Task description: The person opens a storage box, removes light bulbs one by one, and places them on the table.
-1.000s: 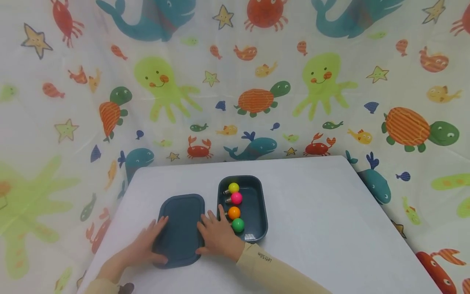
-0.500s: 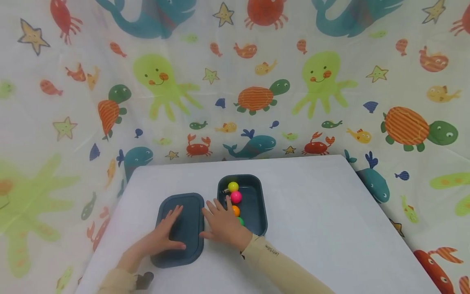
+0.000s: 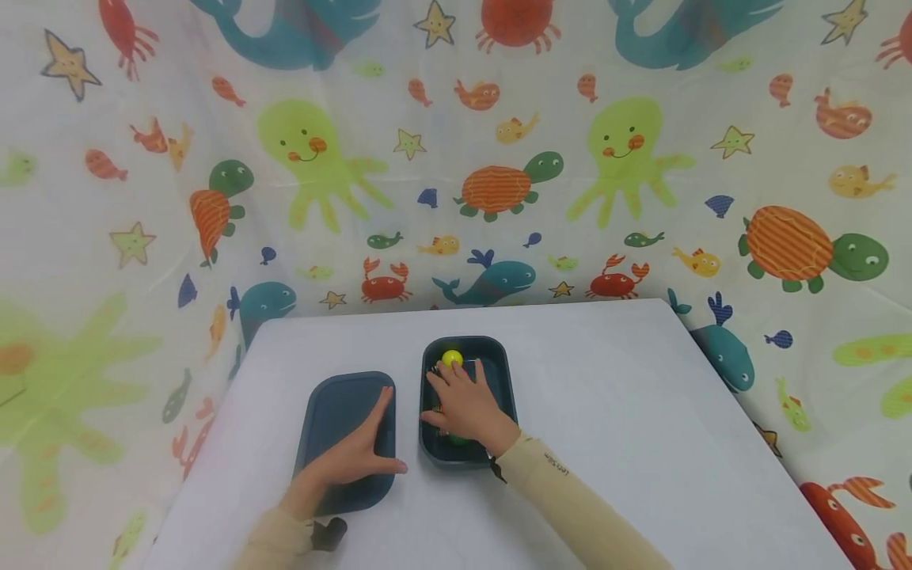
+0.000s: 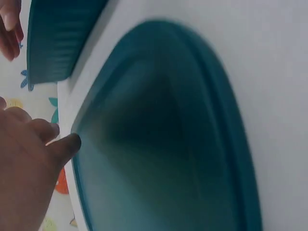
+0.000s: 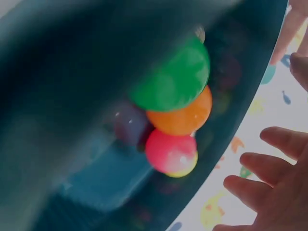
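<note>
A dark blue-green rectangular box with rounded corners holds several small coloured light bulbs with screw bases. The yellow bulb shows past the fingers in the head view, where the hand covers most of the others. From the right wrist, the green bulb, orange bulb and pink bulb appear in a row. My right hand is over the box, fingers spread, gripping nothing. Left of the box lies a matching flat lid. My left hand overlaps its right side, thumb and fingers extended toward the box.
Box and lid sit side by side on a white-covered table, with a narrow strip of table between them. A curtain printed with sea animals hangs behind the table and along its sides.
My left hand has moved right across the lid, from its left edge to its right side. My right hand has shifted from the gap beside the lid to over the box and its bulbs.
</note>
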### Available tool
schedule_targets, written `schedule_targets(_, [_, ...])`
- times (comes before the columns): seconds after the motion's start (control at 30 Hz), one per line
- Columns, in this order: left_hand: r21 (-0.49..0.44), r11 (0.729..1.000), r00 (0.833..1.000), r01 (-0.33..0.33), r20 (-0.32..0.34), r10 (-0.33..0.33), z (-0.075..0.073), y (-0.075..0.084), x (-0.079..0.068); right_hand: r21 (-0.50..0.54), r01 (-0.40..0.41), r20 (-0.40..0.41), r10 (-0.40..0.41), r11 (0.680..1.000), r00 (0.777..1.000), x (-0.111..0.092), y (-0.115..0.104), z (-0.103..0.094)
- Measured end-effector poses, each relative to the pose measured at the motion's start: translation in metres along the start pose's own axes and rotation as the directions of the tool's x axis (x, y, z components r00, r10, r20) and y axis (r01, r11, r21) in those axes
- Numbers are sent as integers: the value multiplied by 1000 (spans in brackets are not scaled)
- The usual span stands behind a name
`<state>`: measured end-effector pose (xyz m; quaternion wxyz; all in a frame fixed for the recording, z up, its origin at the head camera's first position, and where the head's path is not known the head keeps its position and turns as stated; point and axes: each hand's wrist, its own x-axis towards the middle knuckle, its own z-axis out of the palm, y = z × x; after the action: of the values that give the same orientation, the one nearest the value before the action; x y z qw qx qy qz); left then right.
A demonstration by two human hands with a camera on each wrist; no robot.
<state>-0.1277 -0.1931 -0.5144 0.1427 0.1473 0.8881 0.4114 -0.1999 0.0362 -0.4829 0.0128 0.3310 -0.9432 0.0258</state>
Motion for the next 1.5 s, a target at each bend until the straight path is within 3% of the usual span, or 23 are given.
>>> schedule_targets(0.2, [-66, 998, 998, 17, 56, -14, 18, 13, 15, 116, -70, 41, 65, 991, 997, 0, 19, -4])
schedule_targets(0.57, [-96, 994, 997, 43, 69, -36, 27, 18, 29, 250, -185, 123, 159, 950, 980, 3, 50, -12])
schedule_targets(0.93, [-119, 991, 996, 58, 80, -49, 35, 21, 28, 356, -215, 167, 164, 910, 972, 1, 65, -11])
schedule_targets(1.13, [-167, 986, 996, 27, 85, -13, 36, 17, 33, 379, -201, 168, 146, 903, 975, 6, 74, -6])
schedule_targets(1.3, [-258, 966, 994, 5, 105, 23, 38, 10, 41, 352, -197, 153, 151, 915, 977, 12, 79, -6])
schedule_targets(1.5, [-399, 917, 992, -5, 116, 56, 41, 1, 49, 369, -164, 103, 136, 915, 985, 22, 84, -6])
